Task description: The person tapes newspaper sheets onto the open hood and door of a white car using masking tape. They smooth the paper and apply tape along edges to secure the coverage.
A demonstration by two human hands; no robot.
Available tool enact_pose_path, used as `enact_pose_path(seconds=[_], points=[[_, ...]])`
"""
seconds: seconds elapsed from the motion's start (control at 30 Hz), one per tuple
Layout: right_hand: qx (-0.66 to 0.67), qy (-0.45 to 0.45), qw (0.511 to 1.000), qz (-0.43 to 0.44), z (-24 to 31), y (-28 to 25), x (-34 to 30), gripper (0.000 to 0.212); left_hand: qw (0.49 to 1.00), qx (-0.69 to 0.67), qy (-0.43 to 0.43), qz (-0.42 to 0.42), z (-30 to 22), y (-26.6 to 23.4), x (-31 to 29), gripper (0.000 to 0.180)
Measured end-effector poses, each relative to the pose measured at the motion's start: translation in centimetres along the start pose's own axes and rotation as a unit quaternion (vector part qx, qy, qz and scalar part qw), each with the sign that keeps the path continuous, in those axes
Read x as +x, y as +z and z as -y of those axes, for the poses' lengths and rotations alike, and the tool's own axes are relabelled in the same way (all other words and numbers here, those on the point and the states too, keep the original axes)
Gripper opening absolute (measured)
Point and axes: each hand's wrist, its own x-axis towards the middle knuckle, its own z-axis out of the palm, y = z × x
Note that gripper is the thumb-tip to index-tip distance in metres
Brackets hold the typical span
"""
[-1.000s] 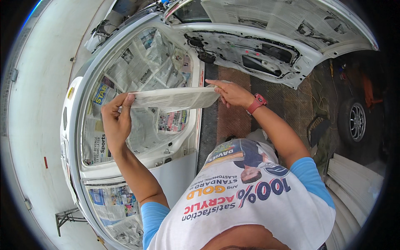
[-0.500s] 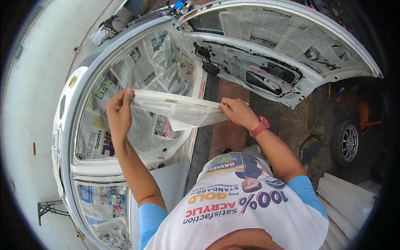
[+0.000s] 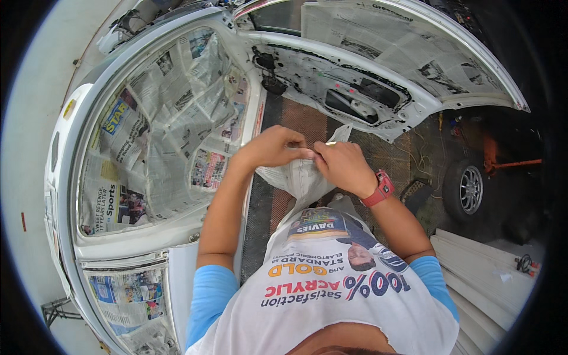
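Note:
In front of my chest, both hands meet over a sheet of newspaper that hangs folded and crumpled beneath them. My left hand is closed, its thumb and forefinger pinching the upper edge of the sheet. Fingertip to fingertip with it, my right hand is closed on the same edge, a red watch on its wrist. A pale curved edge shows above the right knuckles; I cannot make out what it is. To the left, the car's door opening is masked with newspaper sheets.
An open car door, its inner panel bare and its window papered, stands ahead to the right. A wheel and an orange metal stand are at the right. Long white panels lie at the lower right. Cables trail over the floor.
My hands, held wide apart with the newspaper stretched between them, have come together. My left hand moved right, and the sheet now sags below. The view has shifted a little to the right.

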Motion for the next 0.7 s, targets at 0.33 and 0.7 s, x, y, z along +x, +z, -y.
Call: enact_pose_path(seconds=[0.33, 0.7], points=[[-0.053, 0.060, 0.995, -0.052, -2.0, -3.5, -0.4, 0.019, 0.995, 0.087, -0.036, -0.014, 7.0, -9.4, -2.2, 0.027], [-0.029, 0.048, 0.994, -0.090, 0.6, -2.4, 2.6, 0.026, 0.969, 0.139, 0.174, -0.110, -1.7, -2.4, 3.5, 0.030]])
